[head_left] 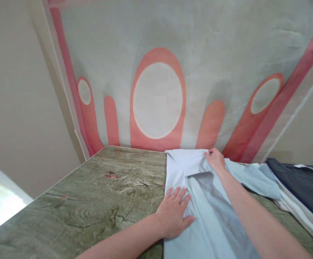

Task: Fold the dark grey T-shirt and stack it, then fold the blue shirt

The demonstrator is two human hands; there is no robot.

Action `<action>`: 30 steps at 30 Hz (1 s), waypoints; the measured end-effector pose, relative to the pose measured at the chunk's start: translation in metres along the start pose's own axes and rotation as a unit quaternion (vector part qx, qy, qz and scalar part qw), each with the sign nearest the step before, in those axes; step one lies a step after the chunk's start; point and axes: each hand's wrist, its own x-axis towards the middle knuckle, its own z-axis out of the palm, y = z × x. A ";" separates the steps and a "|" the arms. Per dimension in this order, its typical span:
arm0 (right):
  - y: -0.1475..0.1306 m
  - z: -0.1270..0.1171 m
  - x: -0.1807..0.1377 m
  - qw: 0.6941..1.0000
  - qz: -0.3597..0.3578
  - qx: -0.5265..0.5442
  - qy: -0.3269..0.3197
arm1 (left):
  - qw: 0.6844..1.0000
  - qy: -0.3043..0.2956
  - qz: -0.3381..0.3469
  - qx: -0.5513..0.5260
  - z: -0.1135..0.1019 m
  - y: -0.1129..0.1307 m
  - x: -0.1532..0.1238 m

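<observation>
A pale blue-grey shirt (199, 230) lies lengthwise on the wood-patterned table, its far part folded over and showing a lighter, whitish side. My left hand (174, 214) rests flat on its left edge, fingers spread. At the far end, my right hand (215, 158) pinches the fabric near the corner of the folded part. One sleeve (256, 178) stretches out to the right, beyond my right forearm. Loose creases run down the middle of the shirt, and its near end is cut off by the bottom of the view.
Dark grey and white clothes (302, 187) are piled at the right of the table (91, 201). A wall covering with pink and orange shapes (158, 97) stands right behind the table's far edge. Bright floor (2, 201) shows past the left edge.
</observation>
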 end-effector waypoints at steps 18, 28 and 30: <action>0.051 0.024 -0.020 0.987 -0.079 0.117 -0.080 | 0.956 0.128 -0.254 -0.069 -0.040 -0.167 0.136; 0.046 0.020 -0.029 0.964 -0.137 0.217 -0.066 | 0.950 0.083 -0.288 -0.090 -0.017 -0.212 0.200; 0.045 0.018 -0.029 0.964 -0.130 0.220 -0.067 | 0.953 0.085 -0.272 -0.102 -0.022 -0.217 0.208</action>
